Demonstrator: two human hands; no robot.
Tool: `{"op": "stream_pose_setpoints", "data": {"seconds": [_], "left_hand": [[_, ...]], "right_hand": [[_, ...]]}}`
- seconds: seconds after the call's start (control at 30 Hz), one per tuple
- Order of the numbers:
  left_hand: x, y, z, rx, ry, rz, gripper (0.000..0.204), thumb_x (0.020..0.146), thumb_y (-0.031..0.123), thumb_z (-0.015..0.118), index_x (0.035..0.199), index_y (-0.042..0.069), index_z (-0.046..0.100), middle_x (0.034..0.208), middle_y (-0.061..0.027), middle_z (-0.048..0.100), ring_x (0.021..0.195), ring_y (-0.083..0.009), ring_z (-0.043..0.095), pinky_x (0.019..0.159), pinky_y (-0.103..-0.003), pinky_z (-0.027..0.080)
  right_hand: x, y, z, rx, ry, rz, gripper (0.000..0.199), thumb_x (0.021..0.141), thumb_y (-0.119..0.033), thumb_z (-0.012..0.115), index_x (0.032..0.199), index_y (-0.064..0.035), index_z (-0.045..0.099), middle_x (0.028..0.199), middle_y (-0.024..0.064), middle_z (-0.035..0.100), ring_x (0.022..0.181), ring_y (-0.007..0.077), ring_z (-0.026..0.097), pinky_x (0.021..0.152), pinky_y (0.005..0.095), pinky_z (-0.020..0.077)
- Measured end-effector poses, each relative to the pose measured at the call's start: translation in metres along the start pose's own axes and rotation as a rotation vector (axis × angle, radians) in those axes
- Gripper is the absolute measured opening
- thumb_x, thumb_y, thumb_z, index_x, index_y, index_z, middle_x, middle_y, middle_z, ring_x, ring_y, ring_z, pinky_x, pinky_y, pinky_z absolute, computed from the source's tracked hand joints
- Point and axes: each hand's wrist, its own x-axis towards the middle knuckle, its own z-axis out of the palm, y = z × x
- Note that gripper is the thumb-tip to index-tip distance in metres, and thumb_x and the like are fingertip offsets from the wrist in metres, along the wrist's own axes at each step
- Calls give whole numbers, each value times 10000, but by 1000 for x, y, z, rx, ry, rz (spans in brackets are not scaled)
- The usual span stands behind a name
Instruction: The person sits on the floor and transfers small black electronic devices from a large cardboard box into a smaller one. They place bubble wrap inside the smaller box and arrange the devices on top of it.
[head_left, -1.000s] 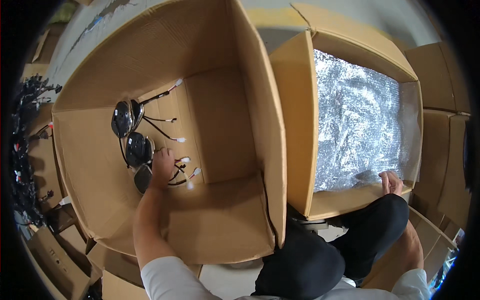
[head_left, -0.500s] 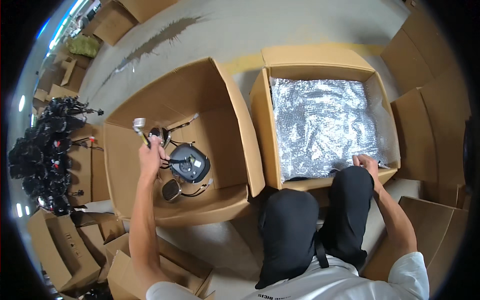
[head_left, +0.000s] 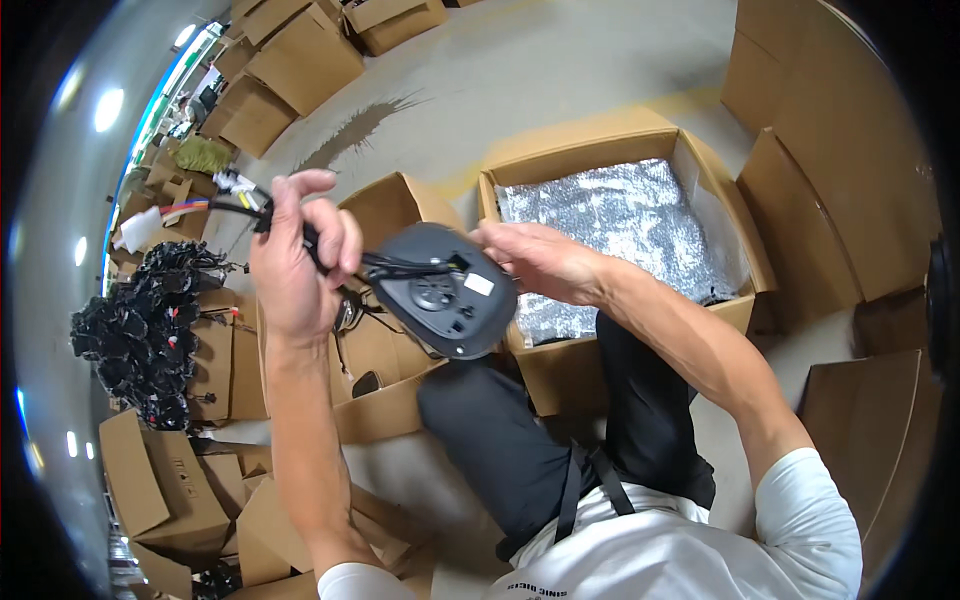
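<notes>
The scene is brightly and evenly lit from above; ceiling lights show as white spots along the curved left rim. The silver foil liner (head_left: pixel 620 225) glitters with small highlights. A soft shadow streaks the concrete floor (head_left: pixel 560 80). Fisheye bending warps box edges, black vignette fills the corners, and the centre stays sharp.

Left hand (head_left: pixel 298 262) raised, fingers (head_left: pixel 335 240) curled in a closed grip; right hand (head_left: pixel 540 262) extended leftward, fingers half-bent, forearms converging.
</notes>
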Motion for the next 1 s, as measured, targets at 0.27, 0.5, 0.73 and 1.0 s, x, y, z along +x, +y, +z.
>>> {"op": "stream_pose_setpoints", "data": {"seconds": [0.27,0.5,0.73,1.0], "left_hand": [[-16,-47,49,332,276,-263,617,1084,545,406,1198,-39,574,899,-164,718,589,-142,682,358,-194,373],[-65,-151,59,-159,12,-670,471,1112,376,463,1348,-27,528,801,-143,683,426,-81,492,373,-193,290],[-49,-135,56,-274,137,-668,468,1124,360,415,1333,-43,528,719,-146,645,415,-116,481,366,-217,307],[-30,-121,40,-359,448,-486,567,1117,465,376,1341,-42,497,661,-98,586,393,-101,416,363,-220,296]], "right_hand": [[-28,-30,-28,-98,273,-175,617,901,-302,795,1358,58,590,1174,113,694,1024,153,664,920,311,551],[-33,0,-153,-124,568,-75,540,965,-302,727,1356,39,576,1168,116,699,990,164,694,873,319,592],[18,14,-212,-7,599,-135,511,969,-313,731,1362,-21,587,1195,65,686,1072,155,662,920,357,566],[137,58,-247,-71,712,-188,448,955,-255,750,1285,21,627,1190,129,711,1024,227,704,898,373,577]]}}
